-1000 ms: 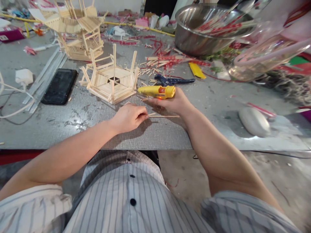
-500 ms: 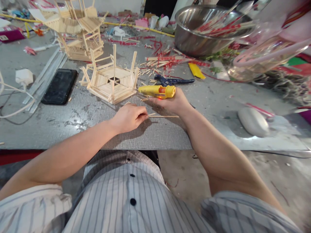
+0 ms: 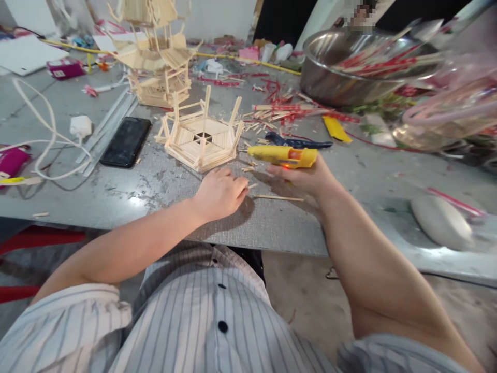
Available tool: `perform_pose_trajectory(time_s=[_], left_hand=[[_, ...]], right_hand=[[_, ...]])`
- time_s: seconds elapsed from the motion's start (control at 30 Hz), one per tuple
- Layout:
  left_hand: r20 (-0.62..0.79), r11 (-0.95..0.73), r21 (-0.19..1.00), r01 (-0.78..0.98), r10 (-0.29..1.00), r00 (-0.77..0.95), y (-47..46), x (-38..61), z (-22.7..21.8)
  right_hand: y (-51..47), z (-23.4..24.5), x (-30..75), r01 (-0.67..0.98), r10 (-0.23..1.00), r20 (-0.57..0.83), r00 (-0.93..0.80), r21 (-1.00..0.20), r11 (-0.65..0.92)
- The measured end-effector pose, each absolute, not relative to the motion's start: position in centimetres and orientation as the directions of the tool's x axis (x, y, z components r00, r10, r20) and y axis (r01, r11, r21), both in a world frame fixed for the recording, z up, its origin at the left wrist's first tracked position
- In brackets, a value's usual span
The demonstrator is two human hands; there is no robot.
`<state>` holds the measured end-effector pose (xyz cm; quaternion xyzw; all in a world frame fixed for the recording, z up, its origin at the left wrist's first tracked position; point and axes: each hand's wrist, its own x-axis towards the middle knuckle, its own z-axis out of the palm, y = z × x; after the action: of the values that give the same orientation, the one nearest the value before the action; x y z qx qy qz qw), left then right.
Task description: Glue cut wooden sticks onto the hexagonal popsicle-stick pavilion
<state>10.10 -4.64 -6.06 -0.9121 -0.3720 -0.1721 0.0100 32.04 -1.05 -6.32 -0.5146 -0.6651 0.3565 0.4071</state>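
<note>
My right hand (image 3: 306, 175) is wrapped round a yellow hot glue gun (image 3: 272, 154), its nozzle pointing left and a red light glowing underneath. My left hand (image 3: 221, 192) is closed in a pinch low over the table. The tip of a short wooden stick (image 3: 252, 186) shows at its fingertips; the rest is hidden. Just right of those fingers a longer thin stick (image 3: 279, 198) lies on the table. Beyond my left hand stands a hexagonal stick frame (image 3: 182, 150) with upright posts, close to the gun's nozzle.
A taller stick tower (image 3: 159, 67) stands behind the frame. To the left lie a black phone (image 3: 126, 141), clear strips and a white charger (image 3: 81, 126). Blue-handled pliers (image 3: 298, 141), scattered sticks and a steel basin (image 3: 330, 77) are at the right, with a white oval object (image 3: 440, 220) nearer.
The view has shifted, so the table scene appears farther right and slightly lower. The glue gun stays in my right hand, and my left hand remains pinched.
</note>
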Motion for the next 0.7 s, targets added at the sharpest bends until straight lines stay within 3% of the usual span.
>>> perform_pose_trajectory(time_s=[0.37, 0.57, 0.63, 0.7], left_hand=[[0.215, -0.671, -0.042, 0.74, 0.717, 0.663, -5.6, 10.3, -5.4], [0.205, -0.701, -0.126, 0.702, 0.674, 0.71, -8.5, 8.8, -1.8], [0.219, -0.645, -0.103, 0.758, 0.728, 0.649, -8.2, 6.8, 0.5], [0.265, -0.435, -0.098, 0.895, 0.855, 0.445, -6.6, 3.9, 2.8]], right_hand=[[-0.5, -6.7, 33.1, 0.426, 0.989, 0.14, -0.058, -0.892, 0.151], [-0.5, -6.8, 33.0, 0.404, 0.989, 0.15, -0.02, -0.903, 0.145], [-0.5, -6.5, 32.8, 0.395, 0.99, 0.139, 0.027, -0.911, 0.117], [-0.6, -6.2, 32.6, 0.373, 0.989, 0.122, 0.082, -0.924, 0.083]])
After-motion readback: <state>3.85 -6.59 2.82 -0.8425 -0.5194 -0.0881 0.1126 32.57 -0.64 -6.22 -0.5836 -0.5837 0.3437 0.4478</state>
